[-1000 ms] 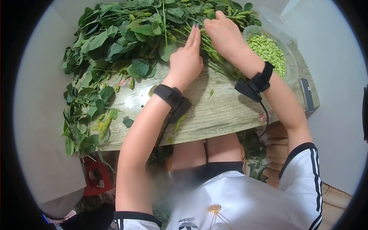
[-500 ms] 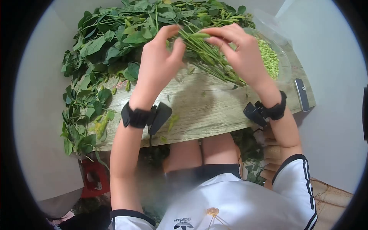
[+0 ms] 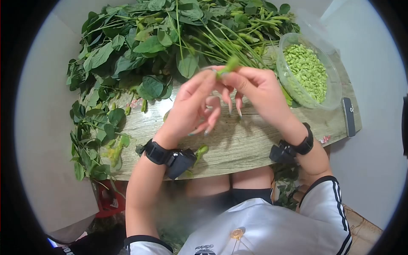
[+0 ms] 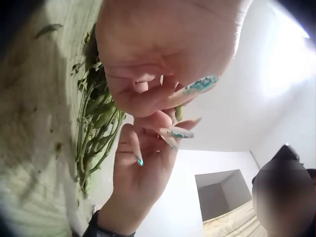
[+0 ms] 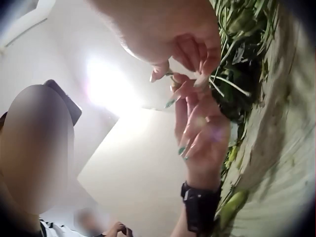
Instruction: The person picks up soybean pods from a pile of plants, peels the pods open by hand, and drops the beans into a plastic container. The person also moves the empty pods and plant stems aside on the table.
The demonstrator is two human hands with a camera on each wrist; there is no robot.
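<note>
In the head view both hands meet above the table's middle. A green bean pod (image 3: 230,64), slightly blurred, sticks up between the fingertips. My left hand (image 3: 189,102) pinches its lower end between thumb and forefinger, other fingers loosely curled below. From the other side, my right hand (image 3: 264,94) pinches the same pod, its thumb laid against it. The left wrist view shows only a small green bit of the pod (image 4: 178,112) between the hands; fingers hide the rest. Behind the hands lies a heap of leafy bean stalks (image 3: 148,44) with pods on them.
A clear plastic tub (image 3: 334,95) of shelled green beans (image 3: 306,71) stands at the right. Near the right edge lies a dark slim device (image 3: 349,117). Loose leaves (image 3: 91,131) cover the table's left side. One pod (image 3: 202,152) rests near the front edge.
The hands, at the stalks a second ago, came apart, the right one lifting a pod. Now they have come together nearer the body, both on the pod.
</note>
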